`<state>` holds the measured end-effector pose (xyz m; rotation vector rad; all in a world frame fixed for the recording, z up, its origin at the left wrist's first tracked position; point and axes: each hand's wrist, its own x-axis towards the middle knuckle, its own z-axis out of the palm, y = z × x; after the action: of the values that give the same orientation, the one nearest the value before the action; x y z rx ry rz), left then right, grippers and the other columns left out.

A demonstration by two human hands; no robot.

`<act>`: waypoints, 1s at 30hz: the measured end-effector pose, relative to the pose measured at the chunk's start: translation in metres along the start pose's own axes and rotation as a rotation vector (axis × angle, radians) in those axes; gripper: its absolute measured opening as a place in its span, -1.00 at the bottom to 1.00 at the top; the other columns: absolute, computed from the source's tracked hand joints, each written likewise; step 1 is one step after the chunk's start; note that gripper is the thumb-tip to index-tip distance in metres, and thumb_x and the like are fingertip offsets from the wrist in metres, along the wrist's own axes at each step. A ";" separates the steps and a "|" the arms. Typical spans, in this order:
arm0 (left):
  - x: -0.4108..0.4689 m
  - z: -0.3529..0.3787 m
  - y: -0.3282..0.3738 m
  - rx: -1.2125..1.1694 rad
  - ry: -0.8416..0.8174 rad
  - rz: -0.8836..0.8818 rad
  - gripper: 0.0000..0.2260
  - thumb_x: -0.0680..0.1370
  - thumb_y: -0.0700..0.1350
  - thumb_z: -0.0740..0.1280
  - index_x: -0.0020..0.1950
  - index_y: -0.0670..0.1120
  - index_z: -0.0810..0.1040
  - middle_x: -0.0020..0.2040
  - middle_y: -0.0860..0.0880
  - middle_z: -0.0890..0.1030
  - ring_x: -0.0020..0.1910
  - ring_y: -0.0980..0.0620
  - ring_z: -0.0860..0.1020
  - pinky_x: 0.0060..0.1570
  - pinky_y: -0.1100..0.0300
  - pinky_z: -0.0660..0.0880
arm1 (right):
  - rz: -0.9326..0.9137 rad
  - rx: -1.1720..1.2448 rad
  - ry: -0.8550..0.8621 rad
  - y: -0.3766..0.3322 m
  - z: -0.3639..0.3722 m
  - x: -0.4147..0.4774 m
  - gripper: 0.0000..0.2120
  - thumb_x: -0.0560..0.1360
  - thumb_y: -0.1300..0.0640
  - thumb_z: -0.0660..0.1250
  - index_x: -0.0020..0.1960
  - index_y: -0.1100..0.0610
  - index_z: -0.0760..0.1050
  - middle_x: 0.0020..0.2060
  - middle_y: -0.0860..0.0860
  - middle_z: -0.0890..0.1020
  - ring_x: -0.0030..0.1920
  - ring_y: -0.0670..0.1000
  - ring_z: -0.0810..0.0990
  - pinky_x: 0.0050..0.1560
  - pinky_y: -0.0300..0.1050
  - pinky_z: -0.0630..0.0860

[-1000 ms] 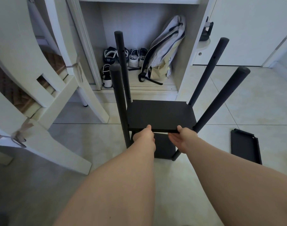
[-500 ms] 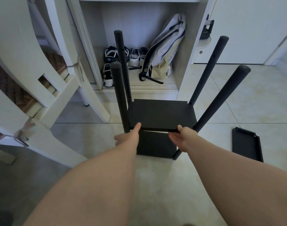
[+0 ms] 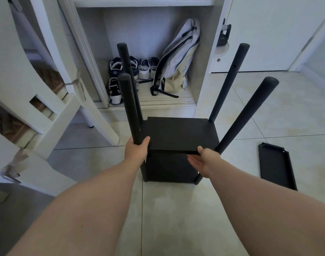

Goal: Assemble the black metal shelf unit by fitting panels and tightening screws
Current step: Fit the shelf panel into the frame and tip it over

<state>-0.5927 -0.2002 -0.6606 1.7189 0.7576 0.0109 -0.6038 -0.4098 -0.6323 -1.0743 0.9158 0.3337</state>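
Screws, joints: not discernible. Right hand (image 3: 204, 159) fingers hidden under panel (image 3: 180, 134) front edge, thumb on top. Left hand (image 3: 136, 151) clamped round near-left post (image 3: 129, 109). Shelf unit (image 3: 169, 169): black, four posts, stands on tiled floor (image 3: 176, 218). Spare panel (image 3: 276, 166) lies right. Closet (image 3: 145, 52) behind.

You can't read any words, numbers or signs here. The bag (image 3: 178, 58) and the shoes (image 3: 134, 66) may have small marks, but they are too tiny and blurry to tell.
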 end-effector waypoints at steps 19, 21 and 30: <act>-0.003 0.000 0.050 -0.058 0.104 0.078 -0.81 0.61 -0.10 0.32 0.20 -0.10 0.48 -0.08 -0.01 0.52 -0.07 -0.04 0.53 -0.02 0.06 0.49 | 0.041 -0.350 -0.121 -0.025 -0.008 -0.029 -0.66 0.69 0.08 0.22 0.42 0.19 0.40 0.09 0.23 0.63 -0.03 0.17 0.68 -0.17 0.06 0.62; -0.005 0.000 0.063 -0.033 0.134 0.121 -0.82 0.61 -0.11 0.32 0.18 -0.10 0.47 -0.13 0.01 0.50 -0.20 0.04 0.47 -0.11 0.10 0.43 | -0.056 -0.579 -0.124 -0.037 -0.010 -0.045 -0.68 0.68 0.06 0.23 0.35 0.21 0.40 0.03 0.17 0.63 -0.04 0.14 0.67 -0.05 0.11 0.66; -0.028 0.018 0.103 0.186 0.129 0.351 -0.88 0.60 -0.16 0.30 0.13 -0.05 0.49 -0.07 -0.06 0.56 -0.05 -0.13 0.57 -0.01 0.00 0.54 | -0.959 -1.107 -0.152 -0.092 -0.028 -0.132 -0.74 0.65 0.03 0.27 0.32 -0.03 0.54 0.01 -0.25 0.59 0.05 -0.26 0.57 -0.04 -0.39 0.42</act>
<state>-0.5589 -0.2391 -0.5649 2.0268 0.5542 0.3031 -0.6383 -0.4533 -0.4790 -2.3107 -0.0845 0.0787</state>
